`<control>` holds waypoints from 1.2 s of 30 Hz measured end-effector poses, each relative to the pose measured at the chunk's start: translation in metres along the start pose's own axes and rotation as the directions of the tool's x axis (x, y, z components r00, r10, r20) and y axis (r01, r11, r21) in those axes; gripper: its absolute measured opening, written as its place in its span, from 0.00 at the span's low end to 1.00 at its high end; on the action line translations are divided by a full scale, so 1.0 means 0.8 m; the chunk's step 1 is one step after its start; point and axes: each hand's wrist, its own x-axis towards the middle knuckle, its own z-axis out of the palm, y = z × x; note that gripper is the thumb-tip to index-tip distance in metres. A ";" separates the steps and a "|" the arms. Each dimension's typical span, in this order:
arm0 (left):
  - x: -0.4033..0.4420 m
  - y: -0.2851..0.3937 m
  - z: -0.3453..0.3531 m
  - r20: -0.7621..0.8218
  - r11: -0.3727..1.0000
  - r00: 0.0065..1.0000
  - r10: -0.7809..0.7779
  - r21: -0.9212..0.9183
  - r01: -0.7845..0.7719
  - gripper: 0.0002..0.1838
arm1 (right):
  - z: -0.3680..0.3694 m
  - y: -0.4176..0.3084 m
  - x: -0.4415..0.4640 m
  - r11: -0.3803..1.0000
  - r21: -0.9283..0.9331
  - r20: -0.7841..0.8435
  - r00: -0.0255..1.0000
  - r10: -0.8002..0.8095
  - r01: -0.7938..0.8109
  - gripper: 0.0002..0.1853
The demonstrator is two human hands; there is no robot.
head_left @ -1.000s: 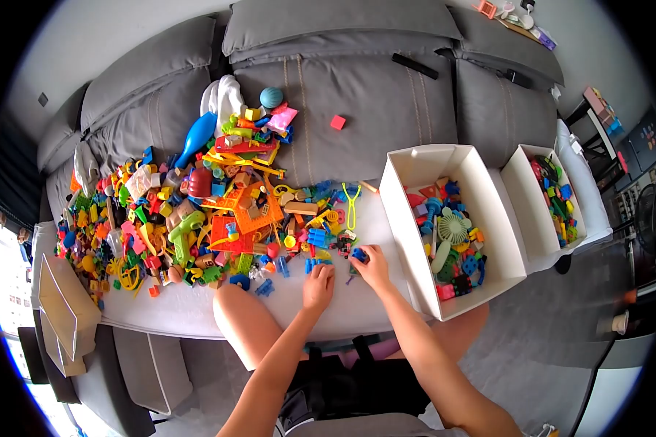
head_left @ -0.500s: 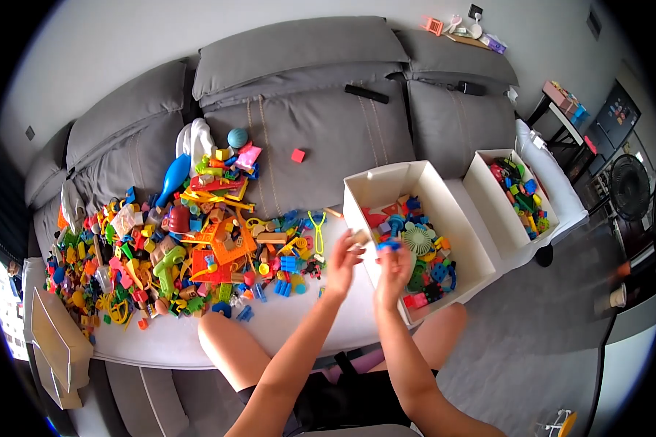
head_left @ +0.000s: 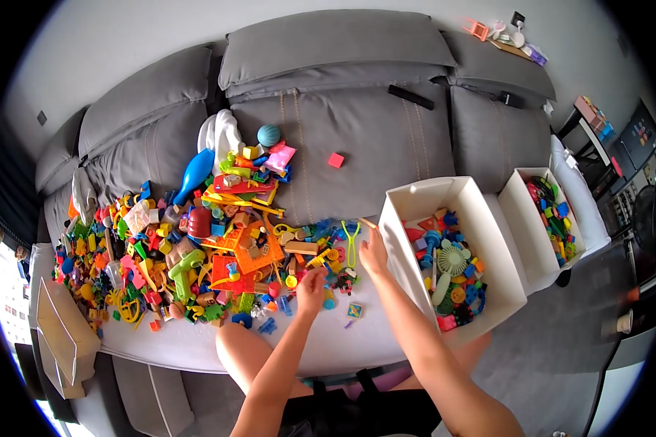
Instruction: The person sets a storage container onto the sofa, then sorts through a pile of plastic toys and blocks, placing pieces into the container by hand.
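My right hand (head_left: 374,255) reaches to the left wall of the near white box (head_left: 395,244), its fingertips closed on one end of a small wooden stick (head_left: 367,221). Just left of it lies a yellow-green Y-shaped toy (head_left: 350,244). My left hand (head_left: 311,291) is at the right edge of the toy pile (head_left: 219,255), fingers curled; what they hold, if anything, is hidden. Blue toy pieces (head_left: 284,304) lie beside that hand. A small square picture block (head_left: 354,311) rests on the pale seat between my forearms. The box holds mixed toys, among them a pale green fan-shaped piece (head_left: 453,259).
A second white box (head_left: 514,211) with toys stands further right. A red cube (head_left: 335,159) and a black remote (head_left: 410,97) lie on the grey sofa. At far left is a beige open carton (head_left: 65,335). A black fan (head_left: 645,218) stands at right.
Both hands have moved away from the near box's opening: the left to the pile, the right to the wooden stick. The blue piece is gone from my right hand. The view has shifted.
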 end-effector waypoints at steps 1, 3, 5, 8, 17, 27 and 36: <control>0.008 0.009 -0.014 -0.011 1.000 1.000 -0.013 0.025 0.013 0.09 | 0.005 -0.005 0.016 0.994 -0.091 0.016 0.998 0.058 -0.057 0.26; 0.022 -0.003 -0.043 -0.020 1.000 1.000 0.002 0.012 -0.001 0.09 | 0.049 0.040 0.051 0.990 -0.134 -0.043 0.998 0.035 -0.040 0.27; 0.032 0.003 -0.061 -0.070 0.994 0.997 -0.045 0.096 0.052 0.09 | 0.071 0.059 0.068 0.992 -0.044 0.032 0.992 0.124 -0.122 0.25; 0.051 -0.001 -0.072 -0.082 0.993 0.992 -0.098 -0.076 0.092 0.09 | 0.051 0.037 0.065 1.000 -0.001 0.303 0.953 0.009 -0.009 0.21; 0.158 0.061 -0.061 -0.144 0.806 0.863 0.485 0.457 -0.377 0.09 | 0.021 -0.088 0.050 0.945 0.038 -0.155 0.936 -0.317 0.326 0.19; 0.345 0.160 -0.065 0.073 0.251 0.761 0.645 0.920 -0.301 0.37 | 0.062 -0.154 0.200 0.886 -0.100 -0.328 0.825 -0.459 0.453 0.29; 0.363 0.134 -0.119 0.237 0.622 0.956 0.175 0.725 -0.294 0.41 | 0.093 -0.204 0.207 0.739 0.363 -0.186 0.822 -0.539 0.567 0.29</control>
